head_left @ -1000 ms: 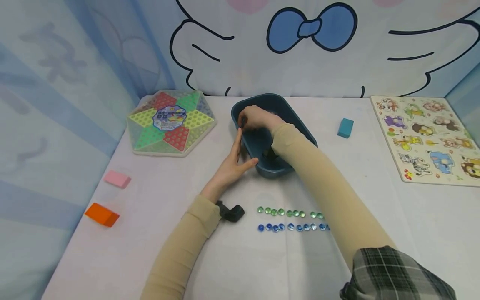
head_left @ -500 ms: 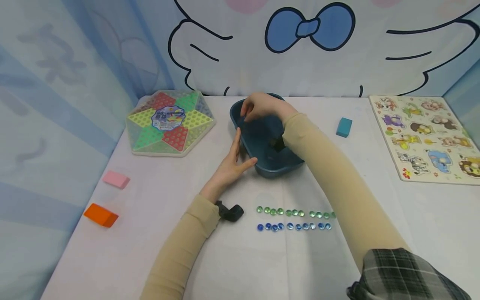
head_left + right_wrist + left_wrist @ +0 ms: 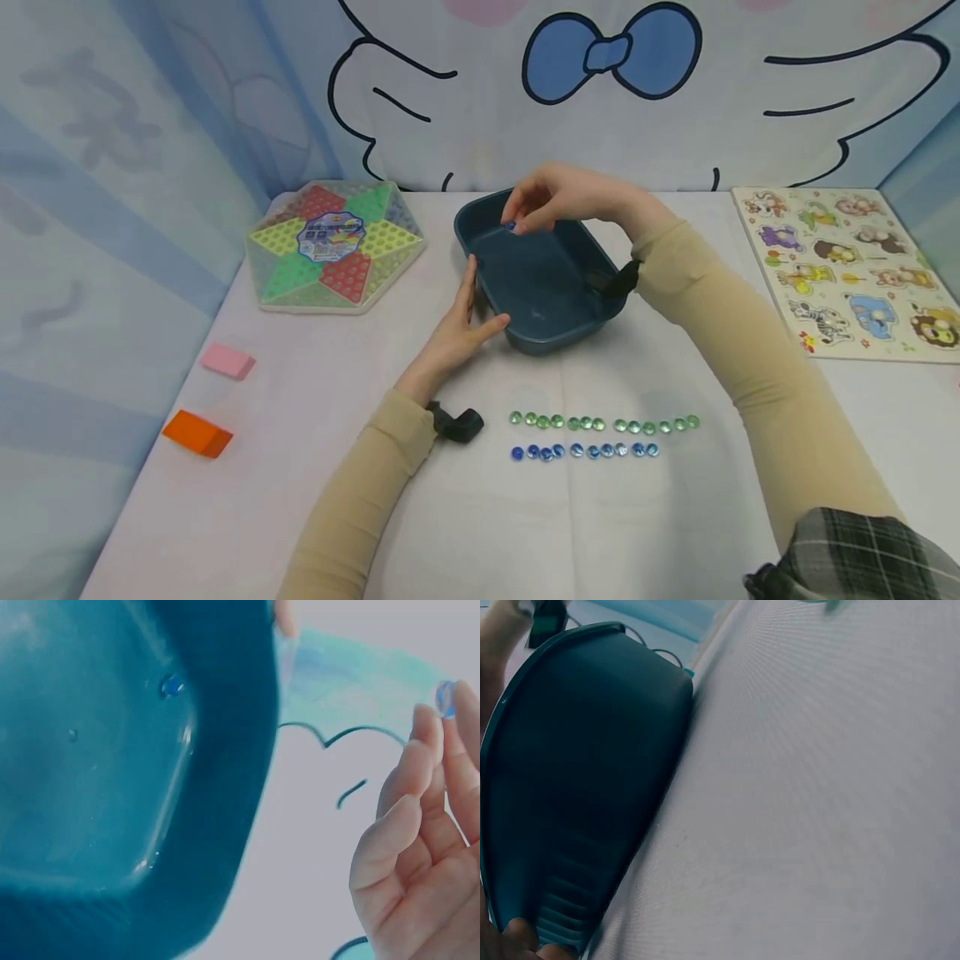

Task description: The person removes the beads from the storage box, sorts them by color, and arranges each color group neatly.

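Note:
My right hand is raised over the far end of a dark blue plastic basin. Between its thumb and fingertip it pinches a small blue glass marble, seen close up in the right wrist view as a clear blue marble. Another blue marble lies on the basin floor in that view. My left hand rests against the basin's left side, fingers straight and thumb spread along the near corner. Nearer me lie a row of green marbles and a row of blue marbles.
A hexagonal checkers box is at back left, with pink and orange blocks before it. An animal puzzle board lies at the right. A printed curtain hangs behind the white table.
My right hand has risen out of the basin and shifted right, now with a blue marble visible at its fingertips. The left hand stays against the basin. The teal block is now hidden behind my right arm.

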